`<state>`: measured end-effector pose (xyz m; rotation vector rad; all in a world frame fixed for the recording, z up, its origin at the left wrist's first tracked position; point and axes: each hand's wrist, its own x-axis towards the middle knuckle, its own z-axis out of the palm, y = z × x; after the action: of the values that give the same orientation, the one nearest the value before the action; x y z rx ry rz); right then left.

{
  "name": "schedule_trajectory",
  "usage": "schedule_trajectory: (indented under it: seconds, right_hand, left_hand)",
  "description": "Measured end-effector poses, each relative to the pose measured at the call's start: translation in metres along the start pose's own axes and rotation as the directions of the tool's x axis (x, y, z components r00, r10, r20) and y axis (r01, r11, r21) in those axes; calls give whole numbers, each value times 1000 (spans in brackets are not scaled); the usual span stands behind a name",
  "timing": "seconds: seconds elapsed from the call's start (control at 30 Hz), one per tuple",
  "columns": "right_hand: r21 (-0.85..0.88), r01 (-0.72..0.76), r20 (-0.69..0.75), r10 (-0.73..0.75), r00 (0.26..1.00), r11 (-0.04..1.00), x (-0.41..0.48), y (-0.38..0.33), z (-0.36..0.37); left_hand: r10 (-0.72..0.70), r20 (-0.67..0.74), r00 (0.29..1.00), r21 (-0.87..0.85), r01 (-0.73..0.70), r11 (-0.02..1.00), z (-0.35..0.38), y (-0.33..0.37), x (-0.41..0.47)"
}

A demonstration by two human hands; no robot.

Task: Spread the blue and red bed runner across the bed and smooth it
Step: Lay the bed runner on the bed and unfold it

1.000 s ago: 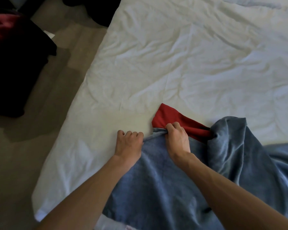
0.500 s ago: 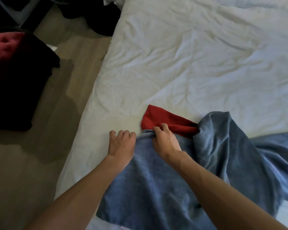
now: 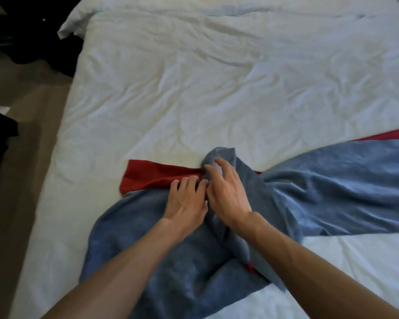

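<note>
Black heap (image 3: 28, 49), poss. clothes, beside bed (image 3: 194, 88)

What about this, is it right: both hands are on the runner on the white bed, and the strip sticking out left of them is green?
Not quite. The head view shows that strip is red, not green. The left hand and right hand are indeed on the runner on the white bed.

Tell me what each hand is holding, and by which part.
The left hand grips the bed runner where its red strip meets the blue. The right hand holds nothing: its spread fingers rest on the runner's bunched blue fold.
</note>
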<state>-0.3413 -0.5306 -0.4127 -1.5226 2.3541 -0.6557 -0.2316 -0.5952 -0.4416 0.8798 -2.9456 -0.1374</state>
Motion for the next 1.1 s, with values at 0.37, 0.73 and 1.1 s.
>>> schedule_trajectory:
  seconds: [0.37, 0.73, 1.1]
  right_hand:
    - [-252, -88, 163, 132, 978, 964, -52, 207, -100]
    - [-383, 24, 483, 179, 857, 923, -101, 273, -81]
    - [-395, 172, 362, -20, 932, 903, -106, 252, -58]
  left_hand:
    - [14, 84, 996, 36, -17, 999, 7, 173, 90]
    - [26, 391, 920, 140, -87, 986, 42, 240, 86]
    - [76, 301, 951, 120, -117, 986, 53, 229, 58]
